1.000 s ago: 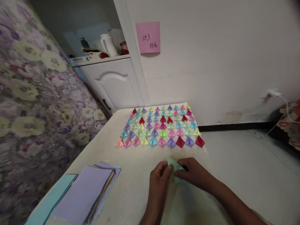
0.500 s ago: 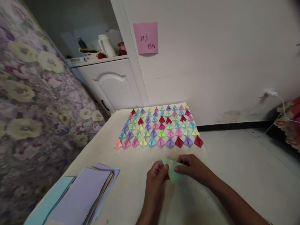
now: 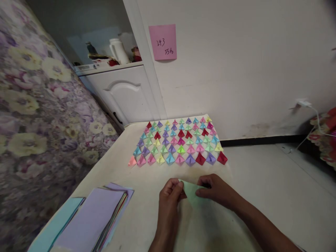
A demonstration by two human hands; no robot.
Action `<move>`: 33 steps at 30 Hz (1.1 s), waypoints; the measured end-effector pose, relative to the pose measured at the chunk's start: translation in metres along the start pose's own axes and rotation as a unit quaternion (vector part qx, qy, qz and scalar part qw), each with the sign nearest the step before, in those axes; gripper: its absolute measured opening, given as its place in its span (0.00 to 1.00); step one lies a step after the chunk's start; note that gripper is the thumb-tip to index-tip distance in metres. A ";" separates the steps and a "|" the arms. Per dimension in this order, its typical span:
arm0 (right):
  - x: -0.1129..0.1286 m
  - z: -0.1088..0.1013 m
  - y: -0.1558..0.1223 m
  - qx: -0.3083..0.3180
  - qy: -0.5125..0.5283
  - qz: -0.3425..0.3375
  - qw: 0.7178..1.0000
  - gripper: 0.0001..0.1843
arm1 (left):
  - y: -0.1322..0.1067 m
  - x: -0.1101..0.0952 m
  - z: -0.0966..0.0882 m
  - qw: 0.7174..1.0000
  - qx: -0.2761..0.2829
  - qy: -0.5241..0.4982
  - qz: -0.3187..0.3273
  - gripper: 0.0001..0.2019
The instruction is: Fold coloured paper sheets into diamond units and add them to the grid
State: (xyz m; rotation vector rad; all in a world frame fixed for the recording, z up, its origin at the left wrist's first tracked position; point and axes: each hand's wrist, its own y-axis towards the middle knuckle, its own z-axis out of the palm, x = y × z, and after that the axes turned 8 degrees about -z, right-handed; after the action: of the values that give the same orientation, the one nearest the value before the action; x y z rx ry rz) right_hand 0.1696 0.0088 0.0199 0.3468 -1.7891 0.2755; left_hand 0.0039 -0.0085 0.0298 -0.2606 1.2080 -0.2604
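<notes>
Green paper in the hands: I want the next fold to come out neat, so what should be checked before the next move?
1. The left hand pinches the light green paper at its left corner: ok.
2. The right hand holds its right side: ok.
3. The paper's edges line up: cannot tell, fingers cover them.
4. The rows of folded pieces lie apart from both hands, farther up the table: ok.
5. The stack of sheets lies apart, to the left: ok.

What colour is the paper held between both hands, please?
The paper is pale green; head view.
</notes>
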 end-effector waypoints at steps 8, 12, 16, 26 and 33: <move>0.002 -0.004 -0.001 -0.017 -0.005 -0.006 1.000 0.05 | 0.008 0.007 -0.004 0.992 0.104 0.064 -0.041 0.08; 0.002 -0.007 0.000 -0.023 -0.011 -0.014 1.000 0.04 | 0.010 0.019 -0.004 0.975 0.137 0.160 -0.067 0.10; 0.004 -0.007 0.000 -0.026 -0.022 -0.021 0.999 0.03 | 0.011 0.027 -0.005 0.975 0.114 0.180 -0.064 0.11; 0.010 -0.005 -0.004 -0.047 -0.037 -0.043 0.997 0.01 | 0.009 0.025 -0.003 0.983 0.084 0.153 -0.056 0.12; 0.011 -0.002 -0.004 -0.055 0.000 -0.057 0.997 0.02 | 0.005 0.019 0.002 0.989 0.063 0.128 -0.048 0.11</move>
State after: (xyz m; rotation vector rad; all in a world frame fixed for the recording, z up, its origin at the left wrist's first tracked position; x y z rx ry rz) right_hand 0.1705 0.0044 0.0316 0.3688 -1.7688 0.0968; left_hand 0.0122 -0.0095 0.0123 -0.1789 1.4276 -0.4631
